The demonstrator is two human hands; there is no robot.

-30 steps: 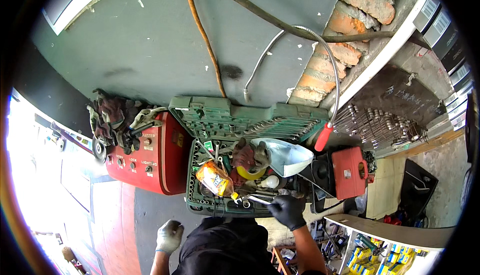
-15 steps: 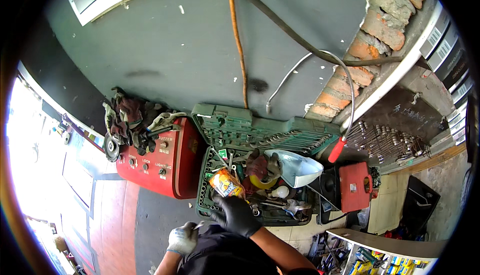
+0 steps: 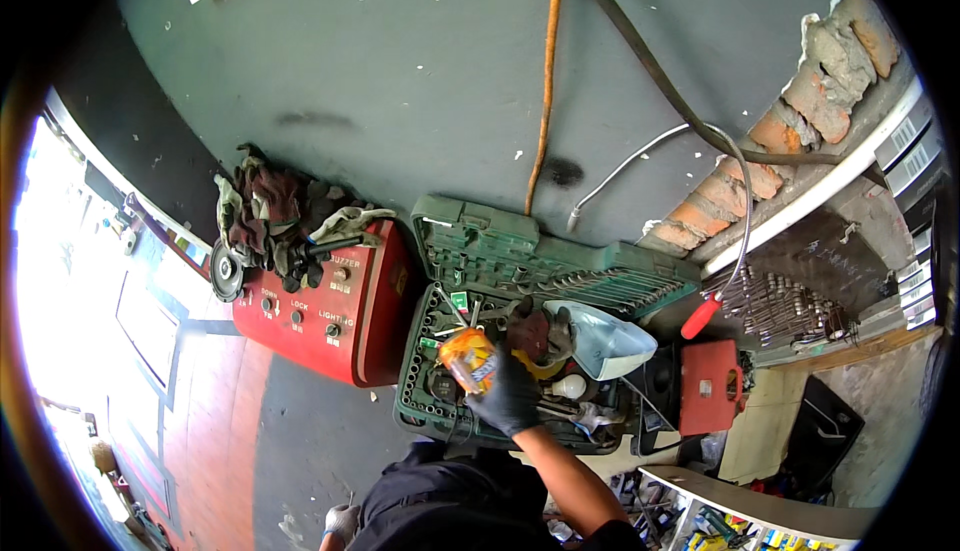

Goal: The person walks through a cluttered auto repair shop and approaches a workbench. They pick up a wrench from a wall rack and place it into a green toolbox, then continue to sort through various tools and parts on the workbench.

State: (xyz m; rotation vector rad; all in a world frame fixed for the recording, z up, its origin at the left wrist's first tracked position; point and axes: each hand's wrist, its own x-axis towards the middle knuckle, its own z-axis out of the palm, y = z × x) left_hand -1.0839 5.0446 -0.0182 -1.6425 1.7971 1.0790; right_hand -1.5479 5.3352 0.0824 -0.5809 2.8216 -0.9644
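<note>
My right hand (image 3: pixel 508 397), in a black glove, is closed on the right side of an orange packet (image 3: pixel 467 359) above the green socket-set case (image 3: pixel 560 439). Its fingertips are partly hidden behind the packet. Low in the view, beside my dark clothing, my left hand (image 3: pixel 342 521) wears a pale glove and is curled round a thin metal object (image 3: pixel 351 498), of which only the tip shows. Sockets, a light bulb (image 3: pixel 569 387), dark red work gloves (image 3: pixel 538 331) and a pale blue plastic scoop-like piece (image 3: pixel 603 341) lie in the case.
A red control box (image 3: pixel 335 321) with knobs stands left of the case, topped by a heap of used gloves (image 3: pixel 285 216) and an angle grinder (image 3: pixel 227 271). At the right are a red plastic case (image 3: pixel 711 386) and a flexible metal rod with a red handle (image 3: pixel 702 317).
My right hand has reached forward and closed on the orange packet, which has shifted slightly. My left hand has dropped back toward the lower edge. The view has swung a little left.
</note>
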